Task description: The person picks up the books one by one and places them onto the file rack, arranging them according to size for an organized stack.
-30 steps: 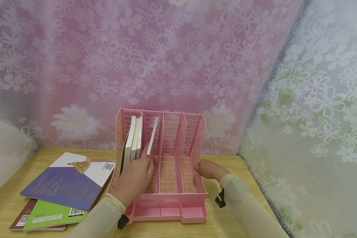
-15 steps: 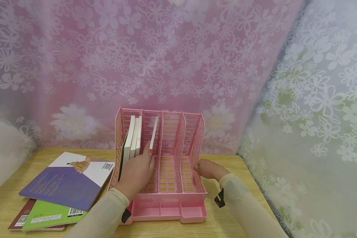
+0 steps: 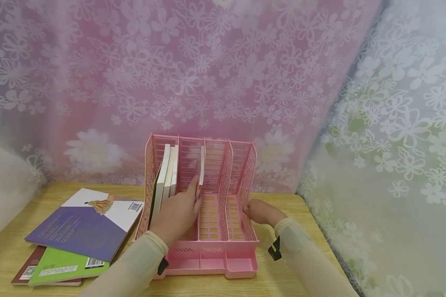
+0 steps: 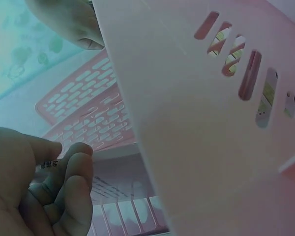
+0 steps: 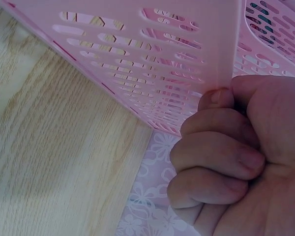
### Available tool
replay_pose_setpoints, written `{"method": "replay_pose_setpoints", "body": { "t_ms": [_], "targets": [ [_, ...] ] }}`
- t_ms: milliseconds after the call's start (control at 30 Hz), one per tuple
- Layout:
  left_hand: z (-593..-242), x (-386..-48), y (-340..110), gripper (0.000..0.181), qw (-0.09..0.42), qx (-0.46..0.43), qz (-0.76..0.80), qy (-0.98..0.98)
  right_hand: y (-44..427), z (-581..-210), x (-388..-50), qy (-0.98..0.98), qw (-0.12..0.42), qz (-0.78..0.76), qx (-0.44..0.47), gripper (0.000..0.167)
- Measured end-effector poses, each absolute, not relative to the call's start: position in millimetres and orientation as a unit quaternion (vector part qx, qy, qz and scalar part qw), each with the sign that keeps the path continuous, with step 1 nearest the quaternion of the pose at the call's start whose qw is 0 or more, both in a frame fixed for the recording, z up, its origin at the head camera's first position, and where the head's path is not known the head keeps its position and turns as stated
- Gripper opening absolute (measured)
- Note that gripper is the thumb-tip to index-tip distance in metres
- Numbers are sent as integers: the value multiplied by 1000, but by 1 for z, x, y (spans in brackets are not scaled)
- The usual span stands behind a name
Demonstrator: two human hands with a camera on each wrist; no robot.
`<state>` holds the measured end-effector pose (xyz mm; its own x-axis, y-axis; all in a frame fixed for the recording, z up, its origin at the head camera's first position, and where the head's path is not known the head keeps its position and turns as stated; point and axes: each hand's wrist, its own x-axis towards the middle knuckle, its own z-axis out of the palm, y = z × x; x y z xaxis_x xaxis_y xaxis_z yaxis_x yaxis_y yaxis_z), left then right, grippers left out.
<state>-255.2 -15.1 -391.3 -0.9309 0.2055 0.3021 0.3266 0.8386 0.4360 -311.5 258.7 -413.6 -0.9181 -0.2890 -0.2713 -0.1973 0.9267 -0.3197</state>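
A pink plastic file rack (image 3: 193,246) with upright compartments stands on the table. Inside its second compartment from the left, a thin white-edged book (image 3: 202,165) stands upright against the right divider. My left hand (image 3: 178,212) pinches the near edge of this book between thumb and fingers; some print shows there in the left wrist view. Several books (image 3: 164,177) lean in the leftmost compartment, partly hidden behind the left hand. At the rack's right side, my right hand (image 3: 263,211) pinches the front edge of the side wall (image 5: 187,49), its other fingers curled.
Left of the rack, a purple and white book (image 3: 85,225) lies over a green book (image 3: 65,266) and a dark red one (image 3: 29,268). Small trays (image 3: 241,264) run along the rack's front. A flowered curtain (image 3: 223,82) hangs behind the table.
The left hand has shifted right with the book, which has gone from leaning mid-compartment to standing against the right divider. The right hand stays on the side wall.
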Motion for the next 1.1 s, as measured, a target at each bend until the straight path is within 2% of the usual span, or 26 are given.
{"method": "replay_pose_setpoints", "body": {
  "t_ms": [233,567,667,800,867,1000,1100],
  "targets": [
    [-393,-246,-18,75,118,-152,-266,-944,258,-415,-311,968,150,-147,-138,40],
    [-389,-225,-34,69,110,-174,-294,-933,262,-419,-311,967,145,-144,-154,40],
    [-382,-217,-45,57,95,-191,-313,-925,262,-422,-312,966,150,-150,-148,41],
    [-362,-204,-71,19,86,-201,-333,-917,266,-429,-315,960,154,-173,-155,43],
    [-350,-200,-90,10,98,-184,-346,-915,269,-432,-315,957,154,-192,-155,44],
    [-340,-202,-132,17,130,-120,-350,-920,274,-435,-314,954,152,-216,-145,46],
    [-347,-210,-157,23,98,-93,-321,-938,275,-435,-313,953,151,-219,-147,46]
  ]
}}
